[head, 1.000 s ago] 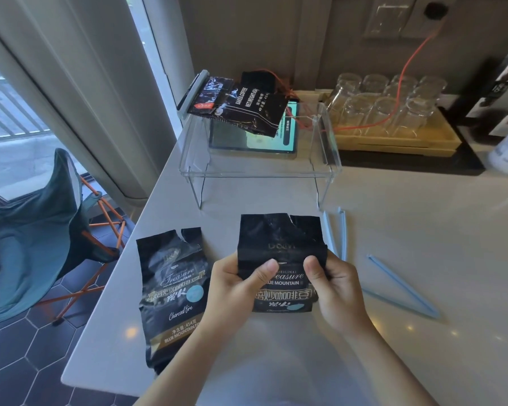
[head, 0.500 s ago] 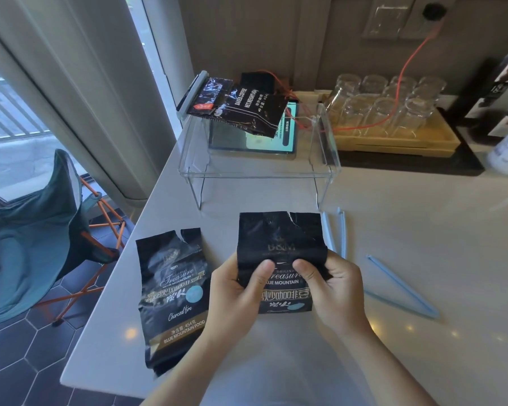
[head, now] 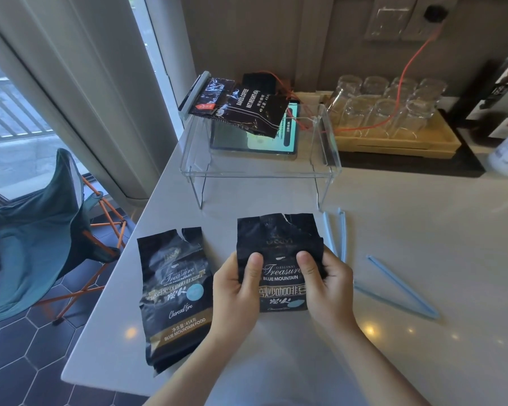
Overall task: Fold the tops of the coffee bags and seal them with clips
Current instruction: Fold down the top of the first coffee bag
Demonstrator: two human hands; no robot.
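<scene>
I see the pale bench (head: 393,230) carrying everything I need, so nothing has to be fetched from far off. At its back a clear acrylic stand (head: 261,168) holds 1 dark coffee bag (head: 247,108) with a grey clip (head: 192,95) along its end, and I judge that one finished and parked out of the way. A wooden tray of upturned glasses (head: 393,112) sits behind the stand and plays no part.

Nearer me, 2 bags remain. The spare bag (head: 175,297) lies flat on the left with its torn top open, waiting its turn. The bag I am working on (head: 279,253) is held upright in front of me, its ragged top edge toward the stand, so the upper part is free to bend over.

My left hand (head: 235,291) and right hand (head: 329,285) both grasp that bag, each clenched on a side edge with the thumb pressed on the front just below the top section. I judge the thumbs mark the crease line for the fold.

2 blue clips sit on the right: the near clip (head: 335,232) just beside the held bag, the far clip (head: 402,285) splayed open, ready to slide on.
</scene>
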